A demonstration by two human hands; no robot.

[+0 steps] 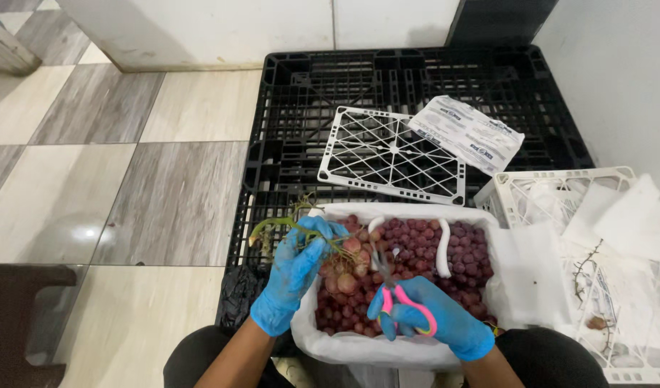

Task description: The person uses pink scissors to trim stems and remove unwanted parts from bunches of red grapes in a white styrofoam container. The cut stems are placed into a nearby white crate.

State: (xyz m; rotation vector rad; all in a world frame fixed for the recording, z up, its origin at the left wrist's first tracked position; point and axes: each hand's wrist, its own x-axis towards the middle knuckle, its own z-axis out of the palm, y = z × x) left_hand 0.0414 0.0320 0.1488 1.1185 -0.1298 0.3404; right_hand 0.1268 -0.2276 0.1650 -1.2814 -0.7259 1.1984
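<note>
A black plastic pallet (301, 108) lies on the tiled floor (114, 179) and carries most of the rest. On it, at the far side, lie a white lattice crate lid (391, 154) and a printed white bag (466, 133). To the right stands a white plastic crate (531, 188) holding crumpled white paper and a few bare stems, but no fruit that I can make out.

Near the person sits a box lined with white plastic (359, 348), heaped with red grapes (423, 251); most of these look untouched, so by my judgement the trimming has much left to do.

The left hand (294, 276), in a blue glove, holds a grape bunch (341, 266) up by its green stem (280, 226) above the box's left end, fingers closed round the stem. The right hand (434, 316), also gloved in blue, has its fingers through the pink handles of small scissors (398, 298), blades pointing at the bunch and slightly parted.
</note>
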